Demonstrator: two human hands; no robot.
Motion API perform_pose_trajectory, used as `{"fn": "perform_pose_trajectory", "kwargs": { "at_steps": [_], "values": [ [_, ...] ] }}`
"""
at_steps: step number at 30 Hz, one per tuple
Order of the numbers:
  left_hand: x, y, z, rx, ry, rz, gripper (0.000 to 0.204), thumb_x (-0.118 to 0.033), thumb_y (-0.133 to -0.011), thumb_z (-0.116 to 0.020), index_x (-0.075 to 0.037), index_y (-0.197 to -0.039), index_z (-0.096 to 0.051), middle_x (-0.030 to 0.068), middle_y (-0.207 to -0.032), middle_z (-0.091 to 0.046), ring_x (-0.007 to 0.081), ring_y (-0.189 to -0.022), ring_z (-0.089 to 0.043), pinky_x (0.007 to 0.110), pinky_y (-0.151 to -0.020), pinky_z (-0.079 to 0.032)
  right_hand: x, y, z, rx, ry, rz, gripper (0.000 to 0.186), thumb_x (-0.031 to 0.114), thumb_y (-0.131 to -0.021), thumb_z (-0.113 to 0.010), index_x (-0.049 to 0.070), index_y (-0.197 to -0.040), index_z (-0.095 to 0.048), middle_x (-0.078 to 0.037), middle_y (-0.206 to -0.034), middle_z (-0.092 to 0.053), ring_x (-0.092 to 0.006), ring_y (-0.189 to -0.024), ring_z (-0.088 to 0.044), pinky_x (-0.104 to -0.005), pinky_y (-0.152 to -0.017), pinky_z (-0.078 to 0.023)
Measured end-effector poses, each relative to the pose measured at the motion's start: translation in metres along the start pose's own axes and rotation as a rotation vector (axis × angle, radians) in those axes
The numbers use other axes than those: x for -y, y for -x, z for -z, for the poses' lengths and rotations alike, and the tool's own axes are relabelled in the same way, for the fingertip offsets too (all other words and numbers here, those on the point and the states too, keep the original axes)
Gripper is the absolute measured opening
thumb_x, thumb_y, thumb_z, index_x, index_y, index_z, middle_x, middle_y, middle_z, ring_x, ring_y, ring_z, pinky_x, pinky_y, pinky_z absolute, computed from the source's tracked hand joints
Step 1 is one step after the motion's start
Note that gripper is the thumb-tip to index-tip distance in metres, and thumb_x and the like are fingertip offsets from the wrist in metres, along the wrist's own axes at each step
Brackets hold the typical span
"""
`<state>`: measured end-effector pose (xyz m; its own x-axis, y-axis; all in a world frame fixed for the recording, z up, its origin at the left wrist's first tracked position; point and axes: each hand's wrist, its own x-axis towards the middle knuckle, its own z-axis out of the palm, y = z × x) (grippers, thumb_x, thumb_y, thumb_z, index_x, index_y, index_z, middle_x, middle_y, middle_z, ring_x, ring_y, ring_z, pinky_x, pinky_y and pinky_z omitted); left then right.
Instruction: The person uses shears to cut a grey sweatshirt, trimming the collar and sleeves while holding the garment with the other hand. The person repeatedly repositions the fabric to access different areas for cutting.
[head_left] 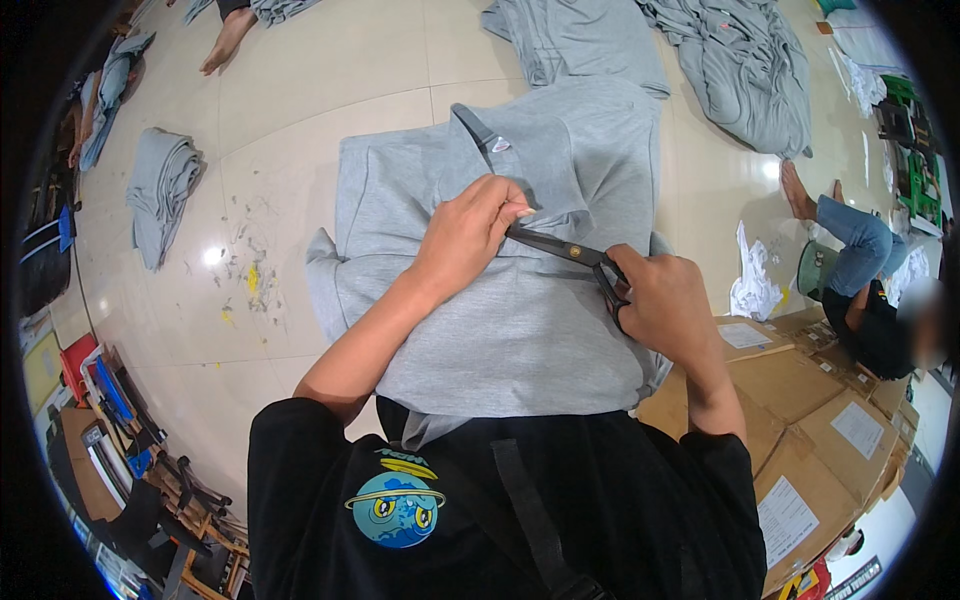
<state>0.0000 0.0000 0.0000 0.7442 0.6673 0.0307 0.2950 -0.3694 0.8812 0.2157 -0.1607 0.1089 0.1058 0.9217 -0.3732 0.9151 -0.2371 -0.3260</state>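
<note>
A light grey collared shirt (510, 330) is spread across my lap, with its collar (545, 185) near the middle and a small label inside the neck. My left hand (470, 230) is closed in a pinch on the shirt by the collar's lower edge. Black scissors (565, 250) are in my right hand (665, 300), fingers through the handle loops. Their blades point left, and the tips reach the cloth right beside my left fingertips. Whatever thread or edge lies between the tips is too small to make out.
A folded grey garment (162, 190) lies on the tiled floor at left. Grey garment piles (750, 70) lie at the far right. Cardboard boxes (800, 420) stand close on my right. Beyond them sits another person (865, 270). Dark scraps and yellow bits (252, 280) litter the floor.
</note>
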Motion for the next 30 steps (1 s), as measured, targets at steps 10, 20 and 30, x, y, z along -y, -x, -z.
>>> {"fn": "perform_pose_trajectory", "kwargs": {
  "at_steps": [10, 20, 30],
  "values": [
    [0.007, 0.002, 0.003, -0.032, 0.103, 0.083, 0.014, -0.014, -0.11, -0.067, -0.002, -0.108, -0.061, 0.0131, -0.096, -0.069, 0.0289, -0.081, -0.067, 0.04, -0.075, -0.053, 0.0, 0.004, 0.002, 0.0, -0.018, 0.003, 0.039, 0.008, -0.076, -0.083, 0.009, -0.114, -0.073, -0.014, -0.073, -0.074, -0.0398, -0.073, -0.074, -0.0488, -0.066, -0.056],
    [0.01, -0.004, 0.005, 0.07, 0.236, 0.182, 0.029, -0.029, -0.12, -0.05, -0.003, -0.109, -0.059, 0.0081, -0.096, -0.068, 0.0171, -0.081, -0.058, 0.033, -0.079, -0.051, 0.002, 0.0, 0.002, 0.012, 0.02, -0.021, 0.041, 0.007, -0.075, -0.082, 0.009, -0.115, -0.073, -0.01, -0.076, -0.077, -0.0376, -0.073, -0.076, -0.0466, -0.066, -0.057],
    [0.013, -0.005, 0.006, 0.102, 0.366, 0.338, 0.039, -0.037, -0.121, -0.044, -0.004, -0.109, -0.061, 0.0088, -0.1, -0.074, 0.0179, -0.087, -0.064, 0.037, -0.086, -0.053, -0.001, 0.03, 0.023, -0.048, 0.066, -0.079, 0.042, 0.009, -0.076, -0.085, 0.01, -0.115, -0.072, -0.007, -0.078, -0.079, -0.0368, -0.073, -0.076, -0.0458, -0.068, -0.058]
  ]
}}
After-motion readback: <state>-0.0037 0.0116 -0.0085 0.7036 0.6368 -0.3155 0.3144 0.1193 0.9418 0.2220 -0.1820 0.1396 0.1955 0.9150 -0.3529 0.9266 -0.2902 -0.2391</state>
